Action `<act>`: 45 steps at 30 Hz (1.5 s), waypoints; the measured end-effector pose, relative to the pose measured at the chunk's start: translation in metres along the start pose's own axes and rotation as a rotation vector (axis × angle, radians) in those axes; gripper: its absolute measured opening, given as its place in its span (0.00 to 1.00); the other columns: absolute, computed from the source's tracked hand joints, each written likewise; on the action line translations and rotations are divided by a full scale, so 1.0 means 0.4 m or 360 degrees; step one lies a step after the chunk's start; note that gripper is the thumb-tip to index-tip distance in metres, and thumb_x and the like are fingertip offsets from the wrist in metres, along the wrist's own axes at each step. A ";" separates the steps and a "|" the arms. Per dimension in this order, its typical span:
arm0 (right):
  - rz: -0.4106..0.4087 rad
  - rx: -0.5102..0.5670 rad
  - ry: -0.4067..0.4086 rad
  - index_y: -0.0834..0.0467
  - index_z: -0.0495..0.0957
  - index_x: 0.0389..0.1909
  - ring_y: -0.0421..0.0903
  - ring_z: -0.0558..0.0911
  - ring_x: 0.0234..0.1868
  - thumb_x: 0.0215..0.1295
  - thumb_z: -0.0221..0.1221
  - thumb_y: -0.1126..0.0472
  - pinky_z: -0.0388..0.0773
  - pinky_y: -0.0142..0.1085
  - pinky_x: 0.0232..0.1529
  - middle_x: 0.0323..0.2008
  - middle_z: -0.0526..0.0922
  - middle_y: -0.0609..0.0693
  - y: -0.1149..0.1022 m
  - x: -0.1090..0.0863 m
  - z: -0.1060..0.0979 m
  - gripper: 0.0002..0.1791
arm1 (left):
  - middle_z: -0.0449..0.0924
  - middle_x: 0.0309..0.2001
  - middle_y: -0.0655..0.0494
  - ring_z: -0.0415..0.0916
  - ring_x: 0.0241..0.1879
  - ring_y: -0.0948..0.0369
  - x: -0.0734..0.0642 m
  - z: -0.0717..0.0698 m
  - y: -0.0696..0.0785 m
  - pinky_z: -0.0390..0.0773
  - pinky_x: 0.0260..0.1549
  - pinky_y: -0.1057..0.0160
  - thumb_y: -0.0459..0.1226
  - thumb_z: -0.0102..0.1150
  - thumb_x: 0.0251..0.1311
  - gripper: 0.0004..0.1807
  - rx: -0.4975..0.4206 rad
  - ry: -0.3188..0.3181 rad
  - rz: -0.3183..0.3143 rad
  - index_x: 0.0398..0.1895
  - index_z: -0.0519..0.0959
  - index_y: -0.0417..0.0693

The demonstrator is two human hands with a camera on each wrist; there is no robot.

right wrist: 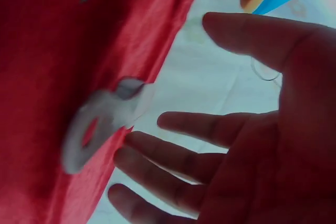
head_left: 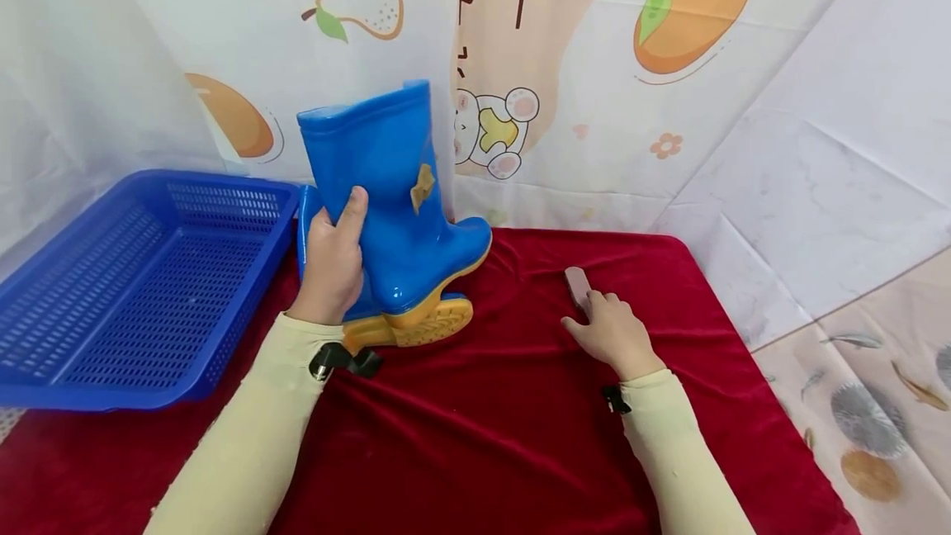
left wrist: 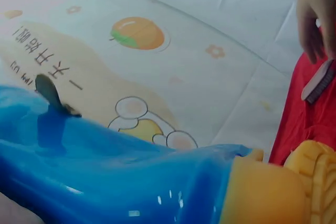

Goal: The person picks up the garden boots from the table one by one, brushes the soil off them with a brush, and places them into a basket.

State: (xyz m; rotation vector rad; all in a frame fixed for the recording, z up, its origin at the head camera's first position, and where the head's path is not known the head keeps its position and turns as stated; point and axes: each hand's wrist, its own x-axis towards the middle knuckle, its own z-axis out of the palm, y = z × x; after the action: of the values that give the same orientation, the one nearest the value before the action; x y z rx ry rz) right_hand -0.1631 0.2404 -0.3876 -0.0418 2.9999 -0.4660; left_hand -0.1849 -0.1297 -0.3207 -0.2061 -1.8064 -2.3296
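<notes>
My left hand point(head_left: 332, 262) grips a blue rain boot point(head_left: 371, 159) with a yellow sole, thumb up along its shaft. A brown, mud-like patch point(head_left: 423, 187) sticks to the side of this boot; in the left wrist view it stands out from the blue surface. A second boot point(head_left: 308, 209) is behind it, mostly hidden. On the right, my right hand point(head_left: 611, 334) is over a brush point(head_left: 576, 284) with a pale back. Dark bristles show on the brush point(left wrist: 319, 83) in the left wrist view. In the right wrist view its handle point(right wrist: 79, 145) has a hole, and the fingers are spread apart from it.
A blue plastic basket point(head_left: 278, 250) with mesh sides stands at the left. Red cloth point(head_left: 475, 428) covers the table. Behind it hangs a white curtain point(head_left: 579, 40) printed with fruit, and a pale patterned sheet point(head_left: 877, 370) lies at the right.
</notes>
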 end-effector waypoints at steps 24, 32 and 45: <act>0.0047 0.0180 0.0119 0.64 0.70 0.38 0.53 0.75 0.26 0.68 0.50 0.63 0.75 0.48 0.32 0.26 0.77 0.57 0.057 0.002 0.009 0.07 | 0.82 0.60 0.49 0.82 0.56 0.55 -0.003 0.010 -0.017 0.81 0.59 0.53 0.42 0.54 0.78 0.22 0.0285 -0.0098 0.0287 0.67 0.75 0.40; -0.0271 0.0589 0.0762 0.61 0.74 0.47 0.48 0.71 0.24 0.79 0.55 0.56 0.68 0.38 0.29 0.25 0.74 0.52 0.026 0.006 0.002 0.11 | 0.76 0.67 0.49 0.76 0.64 0.50 -0.030 -0.020 -0.020 0.71 0.67 0.39 0.38 0.54 0.75 0.26 0.0302 -0.0162 0.0245 0.74 0.70 0.44; -0.1194 0.0887 0.1157 0.65 0.81 0.49 0.39 0.69 0.25 0.69 0.65 0.66 0.67 0.29 0.28 0.29 0.79 0.51 -0.106 -0.022 -0.032 0.11 | 0.83 0.60 0.44 0.81 0.58 0.50 -0.041 0.024 -0.021 0.79 0.60 0.45 0.38 0.59 0.75 0.20 0.0562 -0.0207 0.0458 0.64 0.79 0.38</act>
State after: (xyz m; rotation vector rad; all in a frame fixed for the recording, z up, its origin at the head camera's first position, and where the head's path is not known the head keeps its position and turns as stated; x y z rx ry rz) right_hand -0.1553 0.2044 -0.3618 -1.2039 3.2438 -1.6789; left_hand -0.1709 -0.1175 -0.3299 -0.5341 -2.0542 -1.8096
